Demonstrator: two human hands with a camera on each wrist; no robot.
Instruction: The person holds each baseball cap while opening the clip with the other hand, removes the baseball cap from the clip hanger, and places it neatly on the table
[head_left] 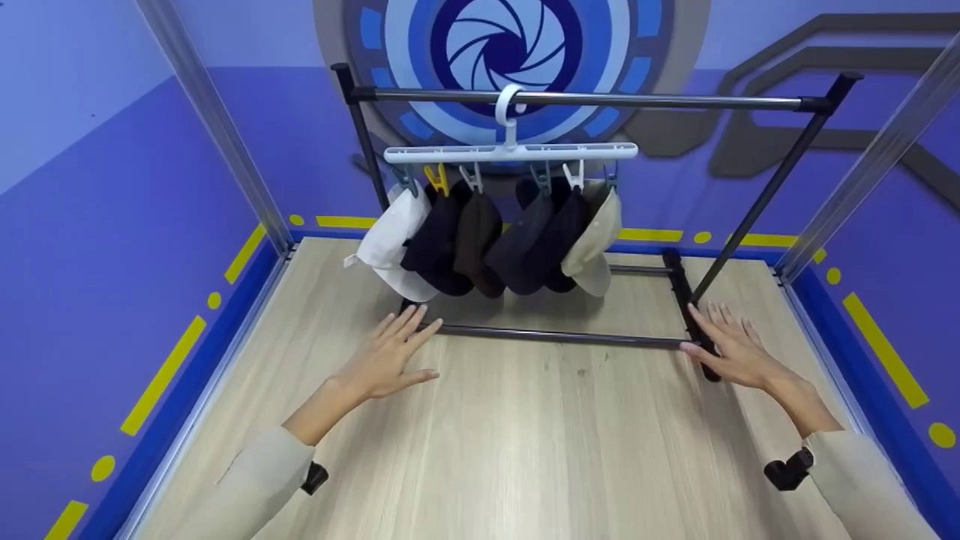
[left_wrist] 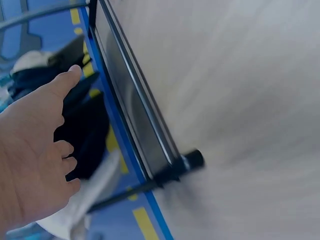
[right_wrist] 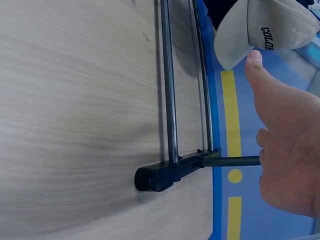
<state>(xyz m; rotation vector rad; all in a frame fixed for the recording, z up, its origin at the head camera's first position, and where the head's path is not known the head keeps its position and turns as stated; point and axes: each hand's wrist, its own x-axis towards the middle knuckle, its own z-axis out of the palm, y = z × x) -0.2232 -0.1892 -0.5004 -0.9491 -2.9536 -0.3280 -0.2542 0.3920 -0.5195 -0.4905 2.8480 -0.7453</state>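
A white clip hanger [head_left: 450,154] hangs from the top bar of a dark garment rack [head_left: 660,101]. Clipped along it is a row of caps: a white cap [head_left: 386,238] at the left, several dark ones including a brown cap [head_left: 477,244], and a beige cap [head_left: 598,236] at the right. My left hand [head_left: 386,360], fingers spread and holding nothing, is in front of the rack's left end. Near the right foot [head_left: 679,285] is my right hand [head_left: 735,351], also spread and without any object. In the right wrist view, lettering shows on the beige cap [right_wrist: 280,25].
The rack stands on a wood-grain table [head_left: 517,435]. Its low front bar [head_left: 562,335] runs between the feet. Blue walls with yellow marks [head_left: 165,375] enclose the back and both sides, with metal posts [head_left: 217,120] at the corners.
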